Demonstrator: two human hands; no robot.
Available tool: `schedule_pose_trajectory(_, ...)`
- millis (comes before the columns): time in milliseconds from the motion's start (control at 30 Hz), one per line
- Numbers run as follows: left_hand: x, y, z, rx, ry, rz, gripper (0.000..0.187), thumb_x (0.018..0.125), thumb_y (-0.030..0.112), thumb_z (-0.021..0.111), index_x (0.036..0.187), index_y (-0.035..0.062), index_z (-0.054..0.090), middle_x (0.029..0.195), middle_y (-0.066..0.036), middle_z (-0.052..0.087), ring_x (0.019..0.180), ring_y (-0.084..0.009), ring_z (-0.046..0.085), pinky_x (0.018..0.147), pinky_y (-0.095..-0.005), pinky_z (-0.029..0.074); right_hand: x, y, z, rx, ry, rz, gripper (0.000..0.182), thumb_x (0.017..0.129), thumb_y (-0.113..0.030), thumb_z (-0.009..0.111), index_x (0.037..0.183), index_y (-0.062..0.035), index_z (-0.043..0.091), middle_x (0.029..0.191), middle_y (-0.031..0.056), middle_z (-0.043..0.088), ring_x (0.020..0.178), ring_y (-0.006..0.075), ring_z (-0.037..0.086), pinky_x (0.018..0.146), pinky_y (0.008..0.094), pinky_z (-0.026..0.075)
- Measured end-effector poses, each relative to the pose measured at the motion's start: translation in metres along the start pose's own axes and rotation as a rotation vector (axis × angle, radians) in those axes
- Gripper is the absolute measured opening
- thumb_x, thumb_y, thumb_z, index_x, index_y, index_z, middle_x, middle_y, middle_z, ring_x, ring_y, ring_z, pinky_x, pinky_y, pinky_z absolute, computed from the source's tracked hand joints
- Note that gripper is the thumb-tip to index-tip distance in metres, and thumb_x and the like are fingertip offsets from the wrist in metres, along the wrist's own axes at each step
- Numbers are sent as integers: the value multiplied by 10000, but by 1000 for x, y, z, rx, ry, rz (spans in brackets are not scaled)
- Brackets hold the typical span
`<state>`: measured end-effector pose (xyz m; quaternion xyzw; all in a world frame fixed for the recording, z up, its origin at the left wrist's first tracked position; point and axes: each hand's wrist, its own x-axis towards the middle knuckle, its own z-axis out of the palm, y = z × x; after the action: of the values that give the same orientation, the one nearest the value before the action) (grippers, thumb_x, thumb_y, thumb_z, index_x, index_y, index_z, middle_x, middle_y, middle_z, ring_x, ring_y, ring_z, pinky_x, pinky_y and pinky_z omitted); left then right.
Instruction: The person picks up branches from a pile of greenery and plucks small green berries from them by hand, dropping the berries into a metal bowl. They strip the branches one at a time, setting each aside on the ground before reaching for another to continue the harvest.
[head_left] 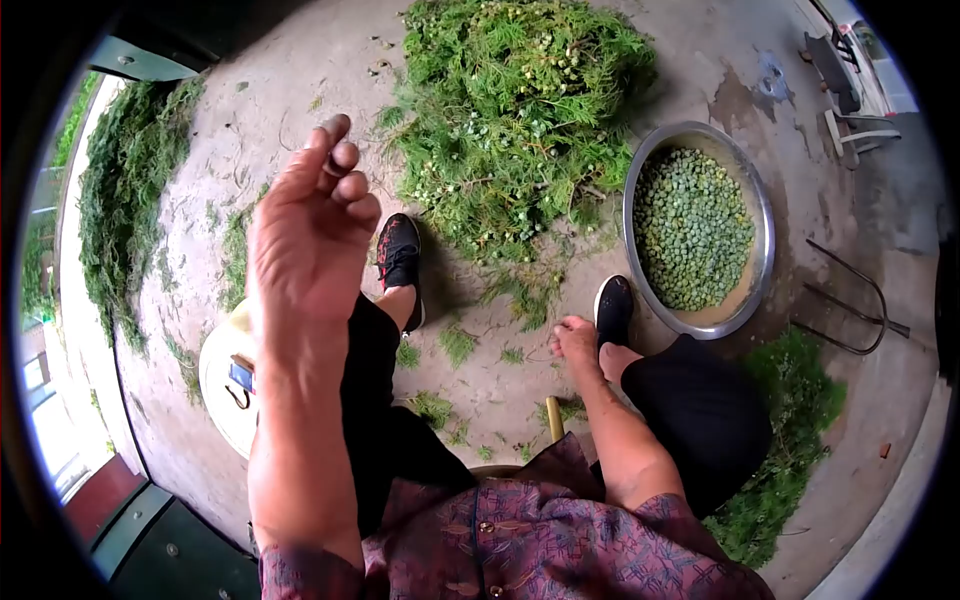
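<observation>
My left hand (318,225) is raised in front of me, palm in view and fingers curled in; anything pinched at the fingertips is too small to make out. Lower down, beside my right shoe (614,310), my right hand (573,338) has its fingers closed together, and what they hold, if anything, cannot be told. Ahead of both hands lies a big heap of green conifer branches (500,130) bearing small pale cones. A metal basin (768,235) to the right holds many loose green cones (695,230).
More cut branches lie along the left wall (130,190) and beside my right leg (790,440). A round pale stool (215,370) with small items on it stands by my left arm. Metal bar legs (880,320) jut in at the right. Loose sprigs (458,345) dot the concrete floor.
</observation>
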<state>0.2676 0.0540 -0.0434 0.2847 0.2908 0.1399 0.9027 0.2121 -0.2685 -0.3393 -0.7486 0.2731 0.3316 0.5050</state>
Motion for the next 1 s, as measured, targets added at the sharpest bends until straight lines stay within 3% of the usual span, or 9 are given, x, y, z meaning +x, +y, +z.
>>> schedule_pose_trajectory(100, -6, 8, 12, 78, -86, 32, 272, 890, 149, 543, 1090, -33, 513, 760, -33, 561, 596, -87, 467, 535, -201, 395, 42, -5, -2, 57, 127, 79, 127, 810, -40, 575, 923, 10, 601, 713, 69, 608, 504, 145, 581, 426, 264, 492)
schedule_pose_trajectory(167, -7, 10, 19, 126, 10, 29, 295, 959, 134, 395, 1194, -44, 396, 758, -6, 416, 572, -75, 321, 510, -214, 292, 68, 0, 6, 162, 165, 49, 71, 790, -26, 595, 856, 0, 590, 674, 54, 585, 498, 135, 561, 419, 254, 459)
schedule_pose_trajectory(233, -7, 9, 17, 129, 6, 47, 313, 966, 134, 371, 1220, -48, 375, 760, -6, 397, 575, -75, 312, 513, -214, 287, 94, 19, 16, 271, 219, -1, 57, 752, -16, 620, 797, 4, 591, 638, 55, 570, 503, 147, 562, 422, 261, 427)
schedule_pose_trajectory(367, -7, 4, 12, 165, 38, 81, 320, 970, 132, 351, 1217, -71, 373, 716, -21, 403, 542, -88, 327, 484, -225, 302, 124, 37, 37, -334, 501, -399, 204, 659, -75, 689, 818, -15, 577, 746, 135, 608, 704, 293, 584, 676, 383, 463)
schedule_pose_trajectory(567, -7, -8, 21, 259, 125, 89, 328, 977, 148, 345, 1239, -41, 397, 702, 2, 347, 510, -73, 295, 459, -222, 268, 126, 30, 45, -310, 525, -402, 249, 661, -74, 683, 875, -25, 567, 769, 150, 578, 757, 322, 558, 711, 406, 447)
schedule_pose_trajectory(600, -8, -7, 19, 277, 114, 97, 327, 977, 146, 343, 1239, -42, 397, 703, 3, 345, 511, -73, 294, 459, -221, 269, 125, 29, 46, -335, 628, -505, 200, 690, -28, 639, 873, -18, 559, 729, 107, 562, 694, 272, 566, 615, 362, 482)
schedule_pose_trajectory(767, -9, -2, 13, 268, 45, 89, 309, 977, 136, 335, 1218, -46, 401, 697, 0, 322, 502, -75, 278, 446, -222, 268, 139, -13, 17, 577, 427, -185, 56, 815, -24, 579, 862, -18, 549, 699, 39, 558, 538, 114, 531, 414, 222, 428)
schedule_pose_trajectory(900, -9, -4, 12, 334, -3, 63, 306, 978, 140, 331, 1205, -56, 396, 694, -7, 323, 494, -79, 272, 438, -227, 271, 168, -59, 5, 474, 502, -149, 106, 841, -67, 582, 926, -8, 559, 718, 35, 570, 515, 87, 506, 396, 200, 409)
schedule_pose_trajectory(1000, -10, -7, 20, 329, 80, 60, 303, 976, 133, 332, 1204, -59, 388, 687, -13, 341, 486, -82, 289, 424, -223, 276, 232, -24, 1, 216, 570, -264, 131, 793, -81, 643, 874, 2, 582, 607, 27, 546, 445, 108, 494, 360, 236, 399)
